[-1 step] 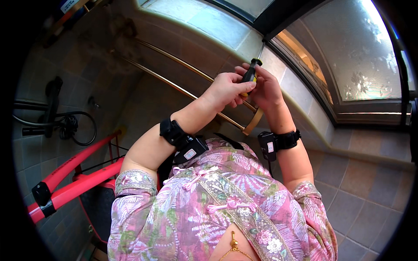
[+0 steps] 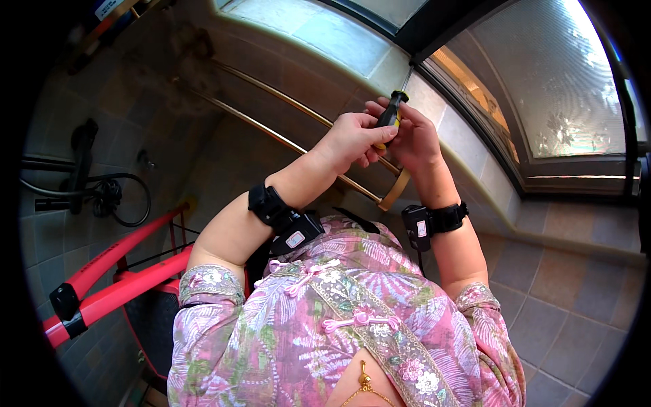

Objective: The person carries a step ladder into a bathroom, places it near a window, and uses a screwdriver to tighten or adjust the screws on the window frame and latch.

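Observation:
A screwdriver (image 2: 388,123) with a black and yellow handle is held between my two hands, tilted, in front of the tiled wall beside the window. My left hand (image 2: 354,139) is closed on the handle, its thumb pressed along the yellow side. From the right, my right hand (image 2: 417,141) cups the same handle, with curled fingers behind and beside it. A thin light line runs up from the handle's far end toward the window frame; I cannot tell whether it is the shaft. Some fingertips are hidden behind the handle.
Below my hands runs a double brass-coloured towel rail (image 2: 271,136). A dark-framed window (image 2: 569,102) stands at the upper right above a tiled ledge (image 2: 475,152). At left are a red-framed ladder (image 2: 129,285) and a black fixture with a looped cable (image 2: 105,193).

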`<state>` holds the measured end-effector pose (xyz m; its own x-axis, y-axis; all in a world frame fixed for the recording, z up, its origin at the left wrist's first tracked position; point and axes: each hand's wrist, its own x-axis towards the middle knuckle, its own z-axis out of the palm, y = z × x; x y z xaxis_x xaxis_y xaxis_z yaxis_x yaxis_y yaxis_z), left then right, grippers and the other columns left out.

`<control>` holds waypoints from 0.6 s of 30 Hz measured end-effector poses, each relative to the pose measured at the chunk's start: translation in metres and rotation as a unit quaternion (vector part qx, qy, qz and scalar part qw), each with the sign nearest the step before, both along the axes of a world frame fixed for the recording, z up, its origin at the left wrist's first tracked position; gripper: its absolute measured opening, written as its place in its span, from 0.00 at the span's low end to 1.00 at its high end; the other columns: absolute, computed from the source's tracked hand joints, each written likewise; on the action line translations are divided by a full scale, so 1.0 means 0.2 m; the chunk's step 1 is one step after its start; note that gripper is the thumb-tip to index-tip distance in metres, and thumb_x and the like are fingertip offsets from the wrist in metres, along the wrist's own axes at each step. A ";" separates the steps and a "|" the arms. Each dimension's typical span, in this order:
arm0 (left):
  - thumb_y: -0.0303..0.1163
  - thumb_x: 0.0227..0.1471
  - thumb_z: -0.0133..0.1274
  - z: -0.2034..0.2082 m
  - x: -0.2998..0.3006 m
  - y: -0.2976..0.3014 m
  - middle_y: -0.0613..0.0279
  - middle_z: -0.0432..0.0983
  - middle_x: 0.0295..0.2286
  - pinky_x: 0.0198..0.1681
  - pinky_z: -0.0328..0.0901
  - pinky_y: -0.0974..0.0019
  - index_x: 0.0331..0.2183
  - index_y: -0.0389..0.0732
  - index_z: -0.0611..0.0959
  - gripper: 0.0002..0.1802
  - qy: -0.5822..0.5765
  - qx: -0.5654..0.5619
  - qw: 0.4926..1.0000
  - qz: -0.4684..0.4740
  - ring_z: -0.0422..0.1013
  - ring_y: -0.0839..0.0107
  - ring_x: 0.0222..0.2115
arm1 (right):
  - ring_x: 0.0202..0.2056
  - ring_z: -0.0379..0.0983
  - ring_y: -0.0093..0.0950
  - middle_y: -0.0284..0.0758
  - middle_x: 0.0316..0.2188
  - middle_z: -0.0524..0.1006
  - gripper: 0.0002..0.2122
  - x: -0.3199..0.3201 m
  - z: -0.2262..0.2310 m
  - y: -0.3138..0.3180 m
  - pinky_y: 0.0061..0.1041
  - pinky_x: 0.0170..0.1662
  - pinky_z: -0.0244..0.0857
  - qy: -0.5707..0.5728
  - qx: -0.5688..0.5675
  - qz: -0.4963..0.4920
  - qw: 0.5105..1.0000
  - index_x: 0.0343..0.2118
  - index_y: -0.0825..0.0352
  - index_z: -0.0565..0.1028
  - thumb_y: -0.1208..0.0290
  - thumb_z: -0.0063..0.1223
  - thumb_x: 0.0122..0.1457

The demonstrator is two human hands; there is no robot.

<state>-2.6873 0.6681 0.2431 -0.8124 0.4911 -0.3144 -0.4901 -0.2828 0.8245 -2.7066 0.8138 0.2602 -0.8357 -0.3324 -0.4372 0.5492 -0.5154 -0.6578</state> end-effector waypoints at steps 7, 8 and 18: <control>0.40 0.48 0.50 -0.01 -0.01 -0.02 0.60 0.72 0.20 0.15 0.60 0.80 0.31 0.38 0.74 0.14 -0.103 0.175 0.978 -0.045 0.67 0.79 0.15 | 0.36 0.70 0.31 0.40 0.33 0.73 0.14 -0.02 -0.04 0.03 0.28 0.42 0.63 0.011 -0.021 -0.010 1.000 0.39 0.71 0.67 0.65 0.41 0.55; 0.40 0.48 0.49 -0.01 -0.01 -0.03 0.60 0.72 0.20 0.15 0.61 0.80 0.32 0.38 0.74 0.15 -0.106 0.184 0.976 -0.052 0.67 0.79 0.16 | 0.34 0.70 0.30 0.39 0.31 0.73 0.14 -0.02 -0.04 0.03 0.27 0.41 0.64 0.008 0.019 -0.015 1.000 0.38 0.71 0.67 0.65 0.42 0.55; 0.35 0.36 0.59 0.03 0.04 0.04 0.59 0.72 0.20 0.22 0.64 0.75 0.38 0.32 0.68 0.27 0.425 -0.288 0.839 0.181 0.69 0.75 0.19 | 0.19 0.69 0.23 0.34 0.19 0.72 0.12 -0.05 -0.01 0.00 0.19 0.21 0.63 0.006 0.165 -0.043 0.985 0.26 0.70 0.70 0.63 0.50 0.52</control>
